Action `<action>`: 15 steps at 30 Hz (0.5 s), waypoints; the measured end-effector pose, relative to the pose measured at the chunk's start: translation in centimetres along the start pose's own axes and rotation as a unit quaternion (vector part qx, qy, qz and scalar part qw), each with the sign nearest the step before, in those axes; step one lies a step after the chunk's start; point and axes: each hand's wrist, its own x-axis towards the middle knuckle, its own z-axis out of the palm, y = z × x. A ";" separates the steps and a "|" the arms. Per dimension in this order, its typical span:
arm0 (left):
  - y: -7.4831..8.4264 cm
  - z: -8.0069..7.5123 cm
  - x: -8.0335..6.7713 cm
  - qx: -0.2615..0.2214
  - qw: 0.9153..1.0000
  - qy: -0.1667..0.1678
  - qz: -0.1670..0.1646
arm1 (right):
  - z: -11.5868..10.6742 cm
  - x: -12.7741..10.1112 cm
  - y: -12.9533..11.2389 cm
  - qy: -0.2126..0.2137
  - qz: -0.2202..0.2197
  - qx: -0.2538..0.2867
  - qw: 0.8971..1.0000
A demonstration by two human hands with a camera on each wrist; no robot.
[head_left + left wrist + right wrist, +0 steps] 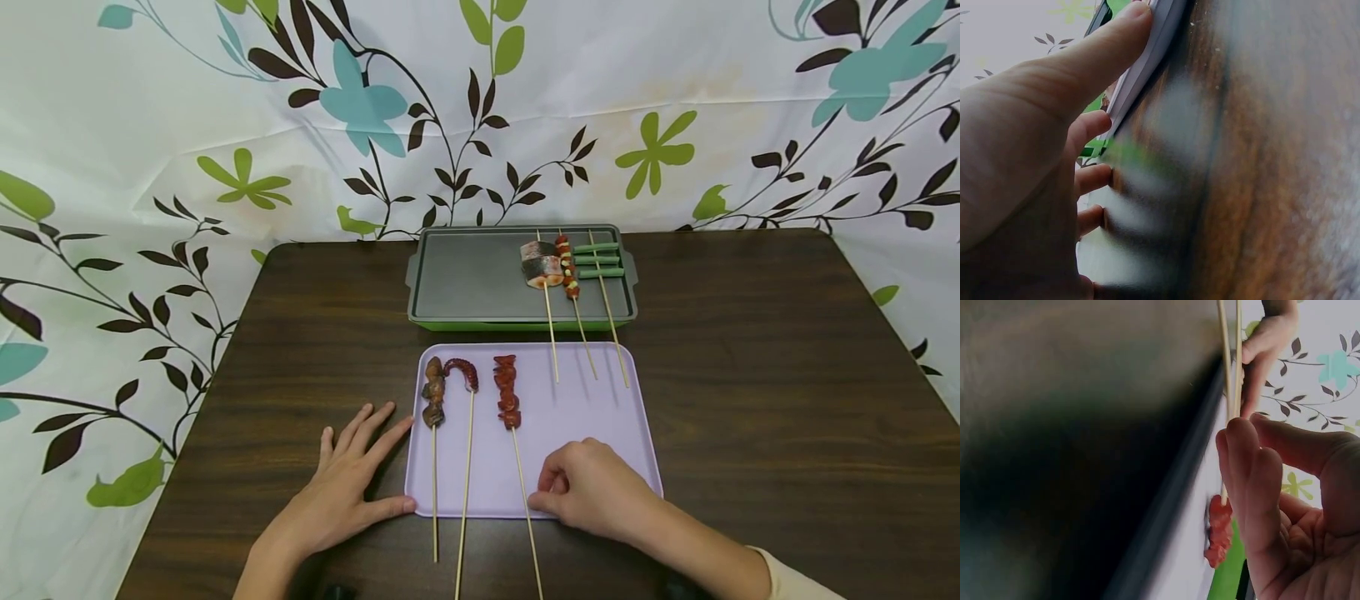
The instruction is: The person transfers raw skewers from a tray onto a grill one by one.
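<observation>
A lavender tray (pixel 592 433) lies on the dark wooden table (pixel 750 375). On its left half lie a brown skewer (pixel 433 400), a red tentacle skewer (pixel 461 372) and a red meat skewer (pixel 507 402). My left hand (pixel 352 483) rests flat on the table beside the tray with straight fingers. Its thumb (pixel 1104 50) presses the tray's edge (pixel 1154 44). My right hand (pixel 592 487) sits on the tray's front with curled fingers (pixel 1254 481). Its thumb tip is next to the red meat skewer's stick (pixel 1221 362), and I see no clear pinch. The red meat (pixel 1218 531) lies just beyond.
A green-rimmed grill pan (pixel 465 275) stands behind the tray. It carries a fish skewer (pixel 542 265), a red-and-yellow skewer (pixel 567 267) and a green skewer (pixel 597 260), whose sticks reach over the tray. A floral cloth hangs behind the table.
</observation>
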 end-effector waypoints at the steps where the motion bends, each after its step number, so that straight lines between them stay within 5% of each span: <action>1: 0.0 0.0 0.0 0.000 1.000 0.000 0.000 | 0.2 0.0 0.0 0.001 -0.001 -0.004 1.000; 15: 0.1 0.0 -0.1 0.000 1.000 0.001 -0.002 | 1.6 0.7 0.0 0.014 -0.002 -0.071 0.997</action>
